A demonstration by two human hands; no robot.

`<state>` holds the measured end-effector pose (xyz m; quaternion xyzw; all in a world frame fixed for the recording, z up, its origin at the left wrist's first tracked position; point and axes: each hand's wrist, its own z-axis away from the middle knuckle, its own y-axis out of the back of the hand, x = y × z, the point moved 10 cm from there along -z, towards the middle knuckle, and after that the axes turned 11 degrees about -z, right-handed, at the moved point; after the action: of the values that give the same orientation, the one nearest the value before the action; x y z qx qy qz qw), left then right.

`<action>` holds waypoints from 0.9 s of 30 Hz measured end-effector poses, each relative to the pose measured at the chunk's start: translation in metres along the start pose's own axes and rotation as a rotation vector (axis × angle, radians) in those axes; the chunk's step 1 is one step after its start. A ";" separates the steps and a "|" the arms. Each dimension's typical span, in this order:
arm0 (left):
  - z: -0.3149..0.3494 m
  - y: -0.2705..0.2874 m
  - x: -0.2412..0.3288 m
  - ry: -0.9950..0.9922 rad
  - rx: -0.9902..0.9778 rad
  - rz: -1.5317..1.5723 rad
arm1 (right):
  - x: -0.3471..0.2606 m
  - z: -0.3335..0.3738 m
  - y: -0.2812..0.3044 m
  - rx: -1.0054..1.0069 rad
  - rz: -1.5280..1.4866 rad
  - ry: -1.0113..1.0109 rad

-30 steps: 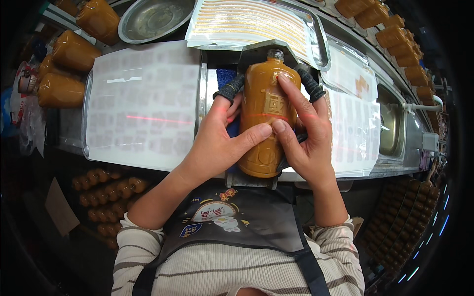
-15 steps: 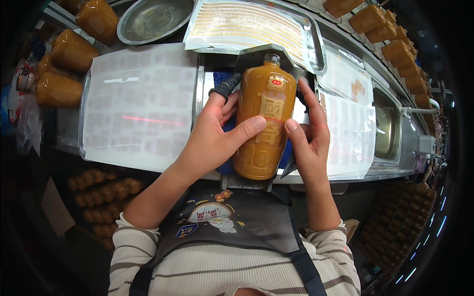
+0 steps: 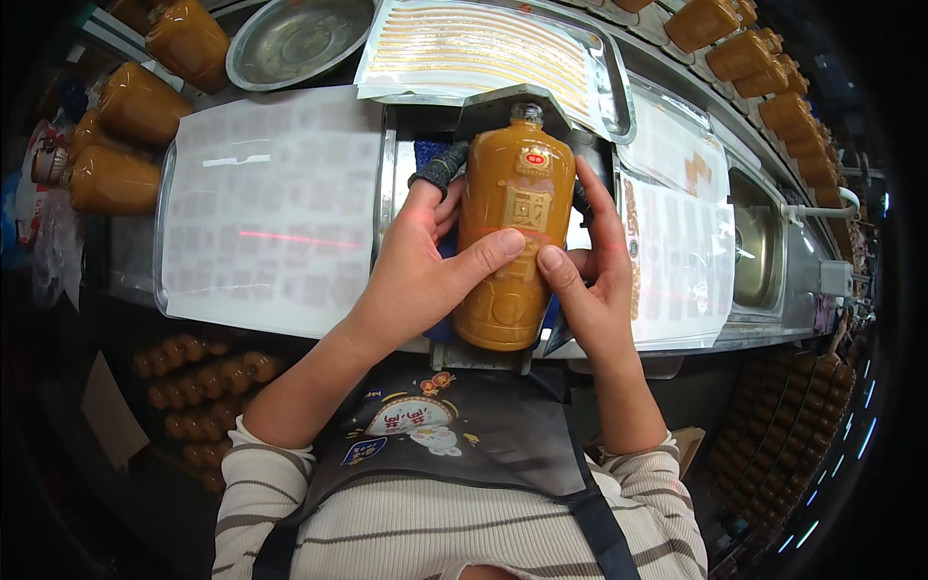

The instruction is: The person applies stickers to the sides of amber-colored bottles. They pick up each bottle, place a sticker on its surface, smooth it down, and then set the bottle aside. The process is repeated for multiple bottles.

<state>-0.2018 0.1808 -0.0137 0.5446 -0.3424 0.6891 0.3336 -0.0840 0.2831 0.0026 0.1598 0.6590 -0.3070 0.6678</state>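
Between my two hands lies an amber-brown bottle, its narrow glass neck pointing away from me. A small red-and-gold emblem and a raised gold panel with a character decorate its front. My left hand grips the bottle's left side, thumb laid across the front. A dark finger cover sits on one of its fingers. My right hand holds the right side, thumb pressing on the front just below the panel and fingers along the edge. An angular grey metal piece is behind the neck; the bottle hides what supports it.
Left is a tray covered by a white translucent sheet; right, another white sheet beside a sink. A tray of gold strips and a metal basin lie beyond. More brown bottles stand around.
My right hand has closed in on the bottle, its thumb moving left onto the front. The bottle has shifted slightly left. My left hand keeps its grip.
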 end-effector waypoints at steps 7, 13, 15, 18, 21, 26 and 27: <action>-0.001 0.003 -0.002 -0.003 0.012 -0.032 | -0.002 -0.002 0.003 0.017 0.028 0.020; -0.019 0.007 0.014 -0.056 0.073 -0.002 | -0.016 -0.026 0.007 0.104 0.027 0.062; -0.025 0.005 0.018 -0.038 0.084 0.032 | -0.019 -0.034 0.005 0.118 0.033 0.072; -0.032 0.000 0.024 -0.022 0.097 0.061 | -0.019 -0.038 0.001 0.110 0.067 -0.036; -0.033 0.000 0.023 -0.030 0.112 0.071 | -0.018 -0.039 0.000 0.107 0.092 -0.063; -0.033 -0.002 0.027 -0.015 0.102 0.053 | -0.020 -0.037 -0.001 0.108 0.063 -0.003; -0.033 -0.001 0.026 -0.014 0.099 0.044 | -0.019 -0.038 -0.001 0.102 0.073 -0.016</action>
<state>-0.2225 0.2111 0.0065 0.5578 -0.3222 0.7084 0.2887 -0.1131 0.3095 0.0185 0.2151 0.6308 -0.3169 0.6749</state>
